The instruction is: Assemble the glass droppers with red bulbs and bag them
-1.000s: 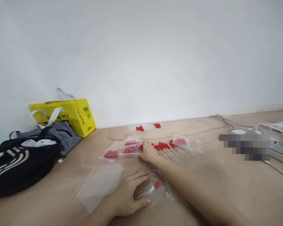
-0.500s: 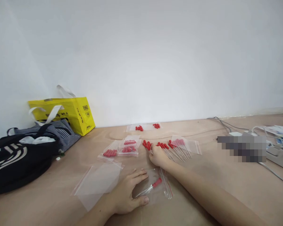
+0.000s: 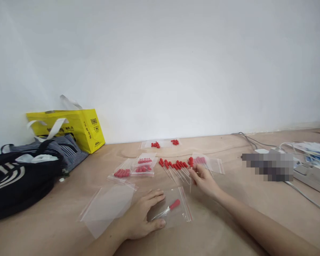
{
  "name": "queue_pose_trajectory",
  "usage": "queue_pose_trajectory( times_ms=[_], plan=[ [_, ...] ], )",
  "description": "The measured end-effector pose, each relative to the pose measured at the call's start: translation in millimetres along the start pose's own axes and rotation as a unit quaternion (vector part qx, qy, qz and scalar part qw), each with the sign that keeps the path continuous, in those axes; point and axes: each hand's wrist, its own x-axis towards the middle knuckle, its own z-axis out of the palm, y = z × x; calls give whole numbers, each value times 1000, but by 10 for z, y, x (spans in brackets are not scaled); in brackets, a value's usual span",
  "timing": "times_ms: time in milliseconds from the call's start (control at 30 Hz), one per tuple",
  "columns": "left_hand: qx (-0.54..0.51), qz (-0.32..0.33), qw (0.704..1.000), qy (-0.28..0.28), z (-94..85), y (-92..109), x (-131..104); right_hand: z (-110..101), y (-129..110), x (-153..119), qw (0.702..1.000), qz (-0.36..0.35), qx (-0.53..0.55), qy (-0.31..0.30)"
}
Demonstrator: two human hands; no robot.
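My left hand (image 3: 145, 217) rests with spread fingers on the left part of a clear zip bag (image 3: 180, 217), which has a red-capped dropper (image 3: 175, 204) inside. My right hand (image 3: 203, 180) pinches another red-bulbed dropper (image 3: 191, 162), held upright with its thin stem pointing down. To the left of that hand lies a row of loose droppers (image 3: 178, 165) with red bulbs towards the wall. A bag of droppers (image 3: 201, 160) lies just behind my right hand.
Filled bags (image 3: 122, 173) lie left of centre, more (image 3: 156, 145) by the wall. Flat unfilled bags (image 3: 106, 208) are at front left. A yellow bag (image 3: 92, 131) and black bag (image 3: 24, 181) stand left; a power strip (image 3: 312, 176) and cables lie right.
My right hand has moved right from the left end of the loose row and now holds a dropper upright. My left hand stays on the bag. The view has shifted slightly.
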Motion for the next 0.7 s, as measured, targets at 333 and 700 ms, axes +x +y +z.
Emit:
queue_pose_trajectory(
  times_ms=[333, 700],
  plan=[
    [9, -19, 999, 33, 93, -58, 37, 121, 6, -336, 973, 110, 201, 14],
    [-20, 6, 999, 24, 64, -34, 6, 90, -47, -298, 947, 194, 248, -58]
  ],
)
